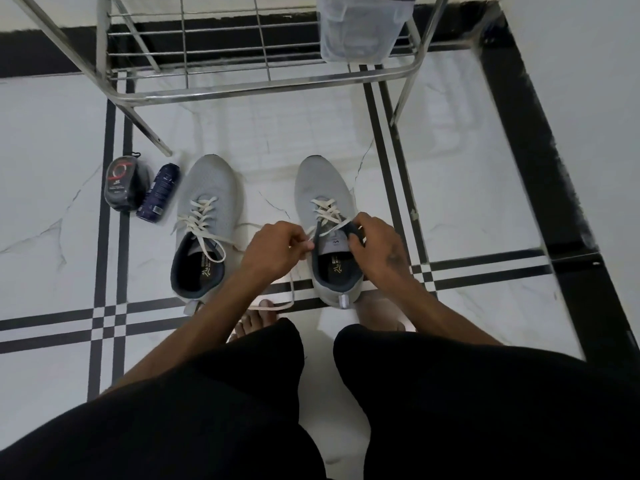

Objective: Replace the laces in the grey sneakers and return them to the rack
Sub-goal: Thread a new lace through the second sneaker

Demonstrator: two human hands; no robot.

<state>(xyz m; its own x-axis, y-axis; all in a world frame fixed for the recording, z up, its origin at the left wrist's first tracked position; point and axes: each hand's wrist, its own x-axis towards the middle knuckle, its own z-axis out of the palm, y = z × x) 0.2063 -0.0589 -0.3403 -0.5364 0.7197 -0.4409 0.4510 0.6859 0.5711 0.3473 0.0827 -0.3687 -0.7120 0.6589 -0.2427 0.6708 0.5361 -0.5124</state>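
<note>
Left hand (pixel 273 244): pinches the cream flat lace (pixel 300 244)
Right hand (pixel 375 244): grips the grey mesh sneaker (pixel 323 188) collar
Steel rack (pixel 263 85): 12 o'clock

Count, floor level: 2 grey sneakers, my left one (pixel 207 216) and my right one (pixel 325 188), each with 1 cream lace. 1 steel rack (pixel 263 85). 1 clear plastic tub (pixel 360 29). 1 shoe-polish sponge pack (pixel 121 183). 1 dark blue can (pixel 159 194). 2 hands of mine: left hand (pixel 273 249), right hand (pixel 377 247).

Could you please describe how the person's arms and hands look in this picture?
Both forearms are bare, with no sleeves, gloves or watch showing. The left hand and right hand show no rings that I can make out. The right hand has a faint dark mark on its back.
</note>
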